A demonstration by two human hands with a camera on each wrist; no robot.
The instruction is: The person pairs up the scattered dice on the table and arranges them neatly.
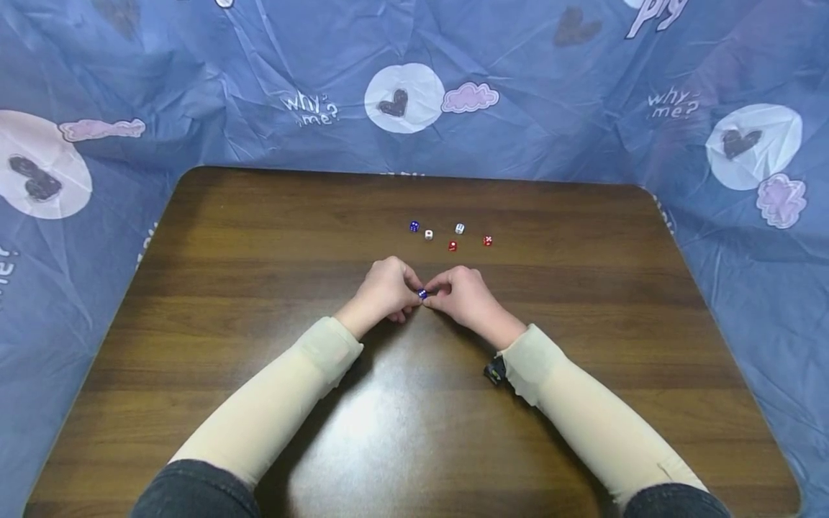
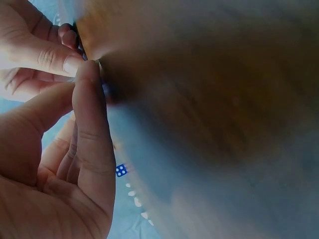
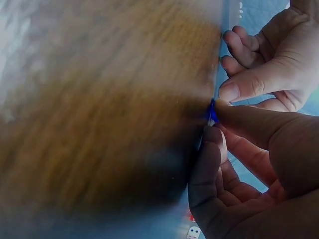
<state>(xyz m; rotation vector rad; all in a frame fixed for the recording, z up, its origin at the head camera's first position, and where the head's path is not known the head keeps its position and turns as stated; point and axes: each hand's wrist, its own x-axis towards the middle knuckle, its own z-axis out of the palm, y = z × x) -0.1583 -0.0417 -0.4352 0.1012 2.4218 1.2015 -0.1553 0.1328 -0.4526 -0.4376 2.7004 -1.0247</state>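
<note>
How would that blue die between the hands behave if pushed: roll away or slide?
The blue die would probably slide or tumble a face over, being cube-shaped. It is likely light, being so small between the left hand and right hand. That smallness might make it easy to fumble.

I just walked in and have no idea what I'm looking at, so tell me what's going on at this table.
A person is pinching a small blue die at the fingertips of both the left hand and the right hand, over the wood-grain table. Whether it touches the surface is hard to tell. Farther from the person, five more lie apart, untouched: another blue die, two white dice and two red dice.
</note>
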